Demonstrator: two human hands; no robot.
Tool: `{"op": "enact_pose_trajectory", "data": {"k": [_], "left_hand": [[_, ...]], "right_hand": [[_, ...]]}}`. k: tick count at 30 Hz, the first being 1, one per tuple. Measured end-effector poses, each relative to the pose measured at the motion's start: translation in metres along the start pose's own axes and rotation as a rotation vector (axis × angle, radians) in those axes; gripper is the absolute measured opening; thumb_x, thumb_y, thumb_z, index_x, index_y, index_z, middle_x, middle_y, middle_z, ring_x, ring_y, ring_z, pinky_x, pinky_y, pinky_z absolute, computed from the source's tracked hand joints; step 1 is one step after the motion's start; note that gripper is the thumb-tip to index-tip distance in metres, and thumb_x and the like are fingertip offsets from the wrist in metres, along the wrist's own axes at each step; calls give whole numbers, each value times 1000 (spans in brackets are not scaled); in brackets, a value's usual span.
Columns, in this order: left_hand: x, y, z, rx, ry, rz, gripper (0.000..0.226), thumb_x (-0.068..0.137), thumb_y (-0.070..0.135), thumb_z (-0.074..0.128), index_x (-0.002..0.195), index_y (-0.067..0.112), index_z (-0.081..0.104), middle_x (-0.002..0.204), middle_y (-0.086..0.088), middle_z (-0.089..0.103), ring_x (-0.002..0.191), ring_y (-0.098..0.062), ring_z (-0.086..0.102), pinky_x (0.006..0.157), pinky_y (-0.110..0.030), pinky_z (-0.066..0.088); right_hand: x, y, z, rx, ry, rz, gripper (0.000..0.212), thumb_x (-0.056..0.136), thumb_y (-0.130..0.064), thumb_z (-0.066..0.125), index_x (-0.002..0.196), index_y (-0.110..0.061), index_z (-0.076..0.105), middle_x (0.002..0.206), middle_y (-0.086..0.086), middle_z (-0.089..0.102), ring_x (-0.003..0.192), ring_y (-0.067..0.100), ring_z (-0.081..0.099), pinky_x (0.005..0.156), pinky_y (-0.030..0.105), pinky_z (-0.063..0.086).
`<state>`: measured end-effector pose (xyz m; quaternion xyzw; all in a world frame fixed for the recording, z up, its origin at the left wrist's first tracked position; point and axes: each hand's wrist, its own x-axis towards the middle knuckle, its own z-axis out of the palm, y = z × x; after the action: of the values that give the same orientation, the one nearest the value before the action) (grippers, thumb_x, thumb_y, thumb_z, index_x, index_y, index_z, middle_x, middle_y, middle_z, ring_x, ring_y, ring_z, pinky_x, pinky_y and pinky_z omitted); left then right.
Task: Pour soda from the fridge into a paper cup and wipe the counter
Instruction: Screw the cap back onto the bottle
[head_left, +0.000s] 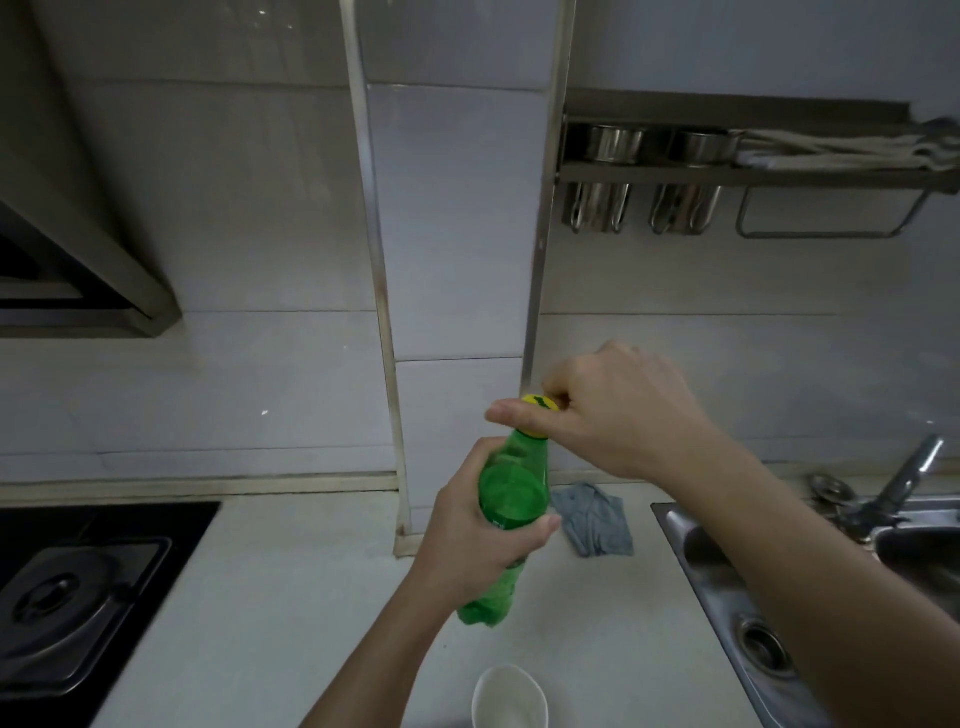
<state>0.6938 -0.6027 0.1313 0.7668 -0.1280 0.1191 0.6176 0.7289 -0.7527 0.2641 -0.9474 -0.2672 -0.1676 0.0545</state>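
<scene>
The left hand (467, 540) grips a green soda bottle (511, 488) around its middle, holding it tilted above the white tabletop (285, 597). The right hand (613, 410) has its fingers (506, 414) curled tight around the yellow cap (537, 402). A paper cup (509, 699) stands open below, nearest the person. A grey cloth (597, 525) lies crumpled by the wall, beside the sink (727, 597).

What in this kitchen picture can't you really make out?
Head view only.
- Whether the yellow cap is loosened: fingers of the right hand cover it.
- Soda level in the green bottle: the left hand wraps its middle.
- Base of the paper cup: cut off by the bottom edge.
</scene>
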Motion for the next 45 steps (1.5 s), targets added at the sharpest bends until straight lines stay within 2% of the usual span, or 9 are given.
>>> {"op": "enact_pose_trajectory", "data": {"k": [3,6,10,14,21,28,35,41,45], "left_hand": [[1,3,1,-22,1,-11,53,74,18,87,116,29,57,88,-3,67,79,-25,67,72,-45,58],[3,4,1,-19,-3,-11,51,74,17,87,114,28,57,87,0,67,80,-23,67,73,-43,58],[5,8,7,-5,9,-13,52,73,20,87,113,32,57,90,4,67,82,-17,67,75,-37,58],[3,6,12,40,5,12,56,71,30,86,117,31,55,96,7,67,88,-14,67,78,-39,57],[7,12,12,-29,-25,22,54,73,15,87,116,28,57,91,5,66,83,-17,66,73,-36,58],[10,14,23,26,74,0,56,72,19,88,115,34,55,94,9,66,83,-12,66,71,-29,58],[23,33,6,-78,-393,51,58,73,3,86,120,24,58,102,-1,68,96,-22,67,84,-43,58],[24,26,32,69,-10,1,54,72,25,88,113,36,55,95,12,66,85,-7,65,73,-23,54],[36,25,14,12,-204,24,63,73,19,88,125,30,55,102,10,66,94,-12,65,80,-27,52]], "right_hand": [[-5,14,-11,74,-80,-79,83,74,-90,12,105,-35,65,78,-17,61,69,4,55,65,33,48],[-5,28,-24,135,-195,-222,54,90,-68,31,139,-48,43,105,-28,61,81,-4,57,78,33,51],[-1,28,-19,150,-156,-223,47,90,-66,34,112,-35,63,92,-14,67,72,-2,50,72,36,50],[-5,22,1,57,43,-152,61,81,-79,27,64,-22,39,56,-4,45,54,12,42,48,33,28],[-7,43,-21,257,-140,-334,54,90,-66,37,132,-37,54,93,-29,55,82,-10,53,73,17,43],[-7,42,11,255,84,-231,61,85,-74,29,96,-23,61,60,-11,48,56,5,47,57,34,45],[0,53,-10,139,58,-540,47,93,-61,36,65,-23,38,62,-9,37,60,12,36,52,39,39],[1,38,5,8,67,216,61,89,-66,32,56,-15,42,60,6,44,63,29,49,58,34,37],[3,50,-5,66,137,-130,66,86,-77,22,62,-20,42,58,-6,45,55,14,45,54,36,42]]}}
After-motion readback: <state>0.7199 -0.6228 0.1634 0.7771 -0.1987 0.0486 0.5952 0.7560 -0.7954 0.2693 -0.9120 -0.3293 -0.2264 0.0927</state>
